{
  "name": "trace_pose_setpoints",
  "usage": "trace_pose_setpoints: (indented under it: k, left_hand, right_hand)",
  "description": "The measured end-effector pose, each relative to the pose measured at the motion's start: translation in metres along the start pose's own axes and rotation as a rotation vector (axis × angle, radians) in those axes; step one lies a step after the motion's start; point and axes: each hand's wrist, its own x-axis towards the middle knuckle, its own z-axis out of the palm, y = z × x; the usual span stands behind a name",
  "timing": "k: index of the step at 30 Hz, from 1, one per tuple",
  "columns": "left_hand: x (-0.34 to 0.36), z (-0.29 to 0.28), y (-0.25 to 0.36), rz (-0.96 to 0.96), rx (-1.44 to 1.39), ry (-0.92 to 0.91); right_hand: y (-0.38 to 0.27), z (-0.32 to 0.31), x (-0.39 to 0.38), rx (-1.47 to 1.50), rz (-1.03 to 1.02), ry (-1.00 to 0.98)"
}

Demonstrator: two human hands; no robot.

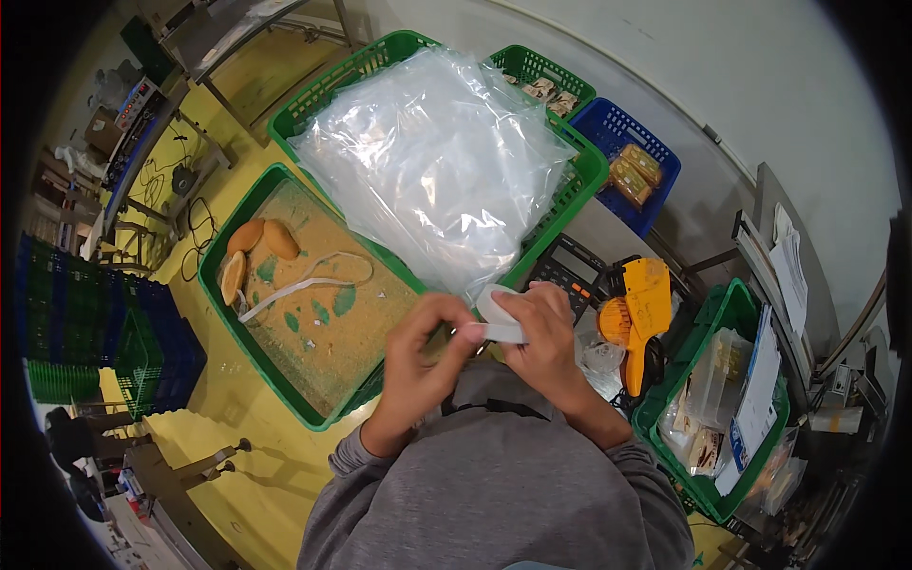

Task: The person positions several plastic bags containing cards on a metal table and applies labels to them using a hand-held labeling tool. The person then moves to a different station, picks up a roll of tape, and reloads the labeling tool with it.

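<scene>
A small white roll of tape (499, 315) sits between both hands just above the person's chest. The left hand (423, 356) pinches its near edge with fingertips; the right hand (543, 344) wraps closed around its far side. Beyond lies a stack of clear plastic bags (437, 161) on a green crate (375, 62), with an orange label gun (638, 313) to the right.
</scene>
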Motion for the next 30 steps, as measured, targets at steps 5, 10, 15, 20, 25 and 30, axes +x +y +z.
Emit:
trace_pose_setpoints:
  k: [5, 10, 15, 20, 25, 30]
  left_hand:
    - [0.002, -0.038, 0.003, 0.038, -0.200, 0.291]
    - [0.011, -0.117, -0.026, 0.130, -0.349, 0.596]
    - [0.008, -0.179, -0.051, 0.094, -0.431, 0.827]
    - [0.005, -0.230, -0.082, -0.033, -0.452, 1.004]
    - [0.003, -0.247, -0.100, -0.129, -0.375, 1.028]
    - [-0.001, -0.257, -0.121, -0.200, -0.303, 1.011]
  right_hand:
    - [0.006, -0.008, 0.006, 0.100, 0.084, -0.011]
    - [0.010, -0.013, 0.009, 0.356, 0.207, -0.085]
    - [0.023, -0.021, 0.006, 0.624, 0.368, -0.217]
    - [0.031, -0.029, 0.006, 0.907, 0.670, -0.326]
    - [0.039, -0.027, 0.006, 0.993, 0.802, -0.351]
    - [0.039, -0.017, 0.002, 1.039, 0.821, -0.246]
